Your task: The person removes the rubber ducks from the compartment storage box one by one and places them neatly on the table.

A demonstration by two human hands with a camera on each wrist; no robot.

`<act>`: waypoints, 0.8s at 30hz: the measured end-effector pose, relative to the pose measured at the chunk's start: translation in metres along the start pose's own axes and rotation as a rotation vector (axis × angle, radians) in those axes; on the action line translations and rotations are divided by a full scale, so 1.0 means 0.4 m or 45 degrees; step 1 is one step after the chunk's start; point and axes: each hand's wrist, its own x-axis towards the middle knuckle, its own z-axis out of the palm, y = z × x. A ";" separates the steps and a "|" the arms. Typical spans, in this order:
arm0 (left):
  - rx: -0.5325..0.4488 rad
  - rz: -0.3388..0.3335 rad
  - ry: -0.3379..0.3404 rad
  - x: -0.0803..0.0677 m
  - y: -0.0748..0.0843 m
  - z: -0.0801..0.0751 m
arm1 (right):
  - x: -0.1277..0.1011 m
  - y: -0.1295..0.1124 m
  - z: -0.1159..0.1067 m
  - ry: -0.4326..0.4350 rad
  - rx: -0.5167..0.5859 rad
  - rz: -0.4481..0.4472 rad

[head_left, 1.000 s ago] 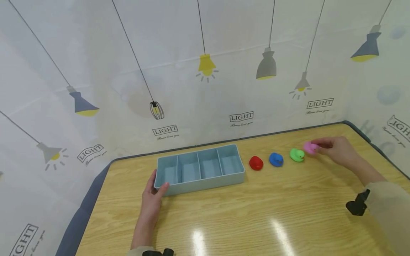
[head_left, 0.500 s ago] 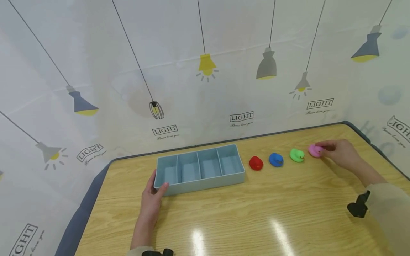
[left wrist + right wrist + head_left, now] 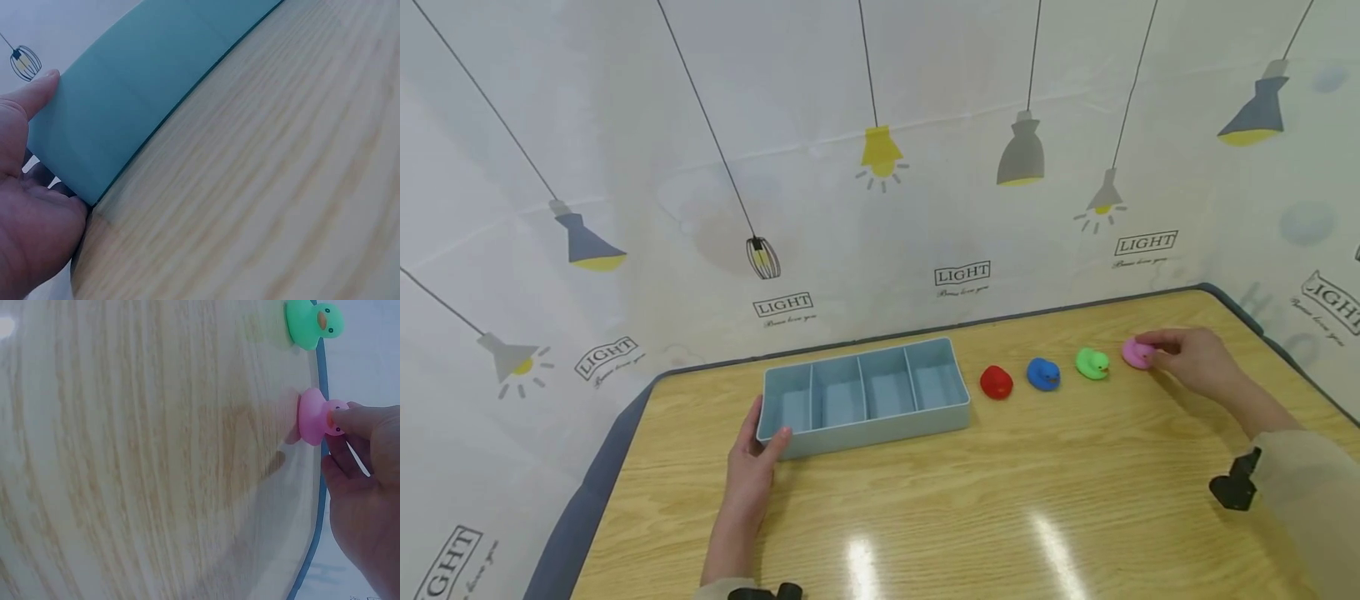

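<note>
My right hand [image 3: 1201, 360] pinches a pink rubber duck [image 3: 310, 417] by its head, between thumb and fingers. The duck's body sits at the tabletop, to the right of a green rubber duck [image 3: 1092, 363]. Further left in the same row are a blue duck [image 3: 1043, 374] and a red one [image 3: 996, 382], whose face is turned away. With my left hand [image 3: 752, 467] I hold the left end of a light blue box with several compartments [image 3: 865, 433]. The thumb [image 3: 40, 90] lies at its front corner and the other fingers go round the end, partly hidden. Nothing lies in the compartments.
The wooden table [image 3: 925, 508] has a dark blue edge along its back and sides. Behind it hangs a pale cloth [image 3: 820, 208] printed with lamps. Black wrist cameras [image 3: 1235, 481] are worn at both cuffs.
The pink duck has moved a little to the right, away from the green duck, with my right hand still pinching it. My left hand and the box have stayed put.
</note>
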 end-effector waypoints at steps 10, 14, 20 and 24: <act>-0.018 -0.023 -0.009 -0.003 0.004 0.001 | 0.000 -0.003 -0.003 0.016 -0.043 -0.038; -0.016 -0.023 -0.010 -0.003 0.002 0.001 | -0.002 0.004 -0.005 0.017 -0.051 -0.050; -0.012 -0.018 -0.011 -0.004 0.003 -0.001 | -0.002 0.009 -0.005 0.005 -0.040 -0.057; -0.014 -0.009 -0.008 -0.004 0.003 -0.001 | -0.003 0.001 -0.005 0.004 0.006 -0.063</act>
